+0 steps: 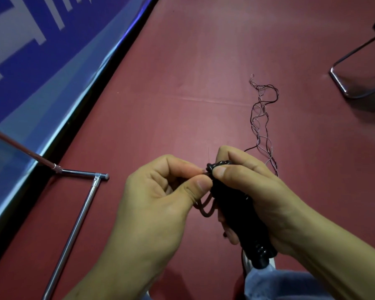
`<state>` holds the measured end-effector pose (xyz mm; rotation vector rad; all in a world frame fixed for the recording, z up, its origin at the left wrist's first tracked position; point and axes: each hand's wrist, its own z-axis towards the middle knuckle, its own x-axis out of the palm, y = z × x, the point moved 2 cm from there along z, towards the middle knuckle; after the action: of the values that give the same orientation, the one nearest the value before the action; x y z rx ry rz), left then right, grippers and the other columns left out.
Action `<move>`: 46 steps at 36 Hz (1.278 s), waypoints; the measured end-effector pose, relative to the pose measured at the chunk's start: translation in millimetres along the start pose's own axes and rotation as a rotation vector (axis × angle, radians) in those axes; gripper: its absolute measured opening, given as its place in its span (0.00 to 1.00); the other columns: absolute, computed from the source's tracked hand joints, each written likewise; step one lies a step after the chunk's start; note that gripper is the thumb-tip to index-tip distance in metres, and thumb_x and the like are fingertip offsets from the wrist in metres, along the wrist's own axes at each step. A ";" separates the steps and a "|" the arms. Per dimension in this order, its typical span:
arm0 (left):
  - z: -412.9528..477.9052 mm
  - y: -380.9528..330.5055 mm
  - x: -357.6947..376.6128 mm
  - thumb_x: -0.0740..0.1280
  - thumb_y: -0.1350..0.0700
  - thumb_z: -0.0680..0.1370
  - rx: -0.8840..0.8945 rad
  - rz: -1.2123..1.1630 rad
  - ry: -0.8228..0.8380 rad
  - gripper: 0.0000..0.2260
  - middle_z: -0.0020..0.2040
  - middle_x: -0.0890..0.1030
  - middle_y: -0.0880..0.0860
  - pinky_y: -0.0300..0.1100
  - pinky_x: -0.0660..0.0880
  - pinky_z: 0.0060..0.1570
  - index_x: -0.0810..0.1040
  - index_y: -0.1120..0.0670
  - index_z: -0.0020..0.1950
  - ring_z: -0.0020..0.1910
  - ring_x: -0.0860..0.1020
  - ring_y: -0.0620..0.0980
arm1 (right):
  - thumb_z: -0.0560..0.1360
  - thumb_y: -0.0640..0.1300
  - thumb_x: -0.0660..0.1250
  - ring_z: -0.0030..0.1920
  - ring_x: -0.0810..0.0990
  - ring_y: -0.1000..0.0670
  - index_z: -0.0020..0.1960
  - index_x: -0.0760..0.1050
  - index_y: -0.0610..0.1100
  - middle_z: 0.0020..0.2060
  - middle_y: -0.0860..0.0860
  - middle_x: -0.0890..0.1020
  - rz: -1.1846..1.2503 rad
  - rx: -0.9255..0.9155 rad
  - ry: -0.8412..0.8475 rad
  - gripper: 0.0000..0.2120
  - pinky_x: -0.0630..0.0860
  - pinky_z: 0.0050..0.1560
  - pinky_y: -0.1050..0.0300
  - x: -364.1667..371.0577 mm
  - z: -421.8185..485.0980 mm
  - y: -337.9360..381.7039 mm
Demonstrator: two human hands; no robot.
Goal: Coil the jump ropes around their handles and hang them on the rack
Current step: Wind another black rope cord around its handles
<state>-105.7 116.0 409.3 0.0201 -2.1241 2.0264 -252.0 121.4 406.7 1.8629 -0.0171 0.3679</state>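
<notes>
Far left of the black handles there's a blue banner with white lettering, running diagonally along the edge of the dark red floor. Closer to the handles, still on their left, a chrome tube frame lies on the floor, with one long tube meeting a short crossbar at a corner joint. Can't tell from this angle whether it's part of the rack.

Just left of the handles is the left hand. Its thumb and forefinger pinch the rope right at the handles' top end, and the other fingers are curled in. A couple of dark loops of that rope hang between the left hand and the handles.

The handles are bunched together in the right hand, which is wrapped around them with the thumb pressing near the top. The ribbed butt end pokes out below the palm. Under that end there's a bit of denim.

Up and slightly right of the handles, loose ropes trail across the floor in a thin, wavy tangle of dark and pale strands, running back down toward the right hand.

Far upper right of the handles sits a metal chair base, with its bent tube resting on the floor.
</notes>
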 end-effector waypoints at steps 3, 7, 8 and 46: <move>1.6 3.6 -0.9 0.74 0.61 0.66 -0.036 -0.079 0.010 0.06 0.36 0.82 0.53 0.37 0.76 0.37 0.83 0.49 0.36 0.35 0.78 0.48 | 0.72 0.47 0.66 0.19 0.70 0.46 0.39 0.65 0.44 0.25 0.47 0.71 0.009 0.003 0.008 0.10 0.71 0.25 0.57 2.0 1.3 1.6; 3.8 3.3 -0.7 0.72 0.62 0.67 -0.040 -0.101 0.017 0.07 0.38 0.82 0.57 0.44 0.74 0.39 0.82 0.49 0.35 0.36 0.77 0.52 | 0.72 0.46 0.66 0.21 0.70 0.45 0.37 0.65 0.47 0.26 0.48 0.71 -0.007 -0.020 -0.004 0.11 0.72 0.25 0.54 3.3 3.4 2.3; 4.6 2.3 -0.4 0.72 0.62 0.67 -0.033 -0.096 0.021 0.07 0.38 0.82 0.57 0.45 0.74 0.40 0.82 0.49 0.35 0.37 0.77 0.53 | 0.72 0.46 0.66 0.21 0.70 0.45 0.37 0.65 0.47 0.26 0.48 0.72 -0.018 -0.030 -0.024 0.11 0.72 0.25 0.54 3.1 3.7 1.7; 15.6 -19.6 -16.6 0.76 0.69 0.71 0.057 0.374 -0.035 0.13 0.28 0.81 0.53 0.46 0.76 0.30 0.79 0.54 0.33 0.28 0.80 0.50 | 0.77 0.54 0.61 0.26 0.73 0.44 0.43 0.75 0.45 0.33 0.39 0.76 0.118 0.099 0.074 0.14 0.72 0.27 0.56 12.1 12.3 -15.5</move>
<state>-88.6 97.2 425.4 -0.3612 -2.2247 2.3001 -234.4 117.1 392.2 1.9496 -0.0589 0.5277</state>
